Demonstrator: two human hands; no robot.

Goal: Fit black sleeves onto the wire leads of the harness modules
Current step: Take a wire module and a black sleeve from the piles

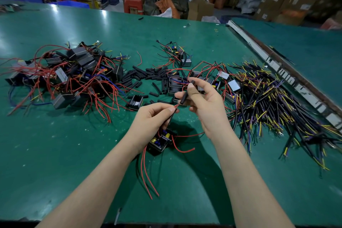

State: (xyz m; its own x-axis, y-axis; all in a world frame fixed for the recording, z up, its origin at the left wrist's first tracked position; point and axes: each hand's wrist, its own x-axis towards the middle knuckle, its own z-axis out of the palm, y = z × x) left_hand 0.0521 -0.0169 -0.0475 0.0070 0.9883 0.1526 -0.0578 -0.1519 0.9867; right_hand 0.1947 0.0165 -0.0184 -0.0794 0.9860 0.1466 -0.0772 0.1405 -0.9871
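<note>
Left hand [154, 116]: you pinch the red lead [176, 106].
Right hand [201, 98]: fingers clamp a black sleeve [187, 92], not yet on.
Left: piles of modules [74, 72] await.

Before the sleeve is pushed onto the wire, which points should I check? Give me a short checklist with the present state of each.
1. Right hand grips the black sleeve: ok.
2. Left hand pinches the red wire near its tip: ok.
3. Wire tip meets the lower sleeve opening: cannot tell, tip is close but entry is not visible.
4. Black wire is pinched together with the red one: cannot tell, fingers hide it.
5. Module lies on the green table under the left hand, its other red leads hanging loose: ok.
6. Spare sleeves lie within reach beyond the hands: ok.
</note>
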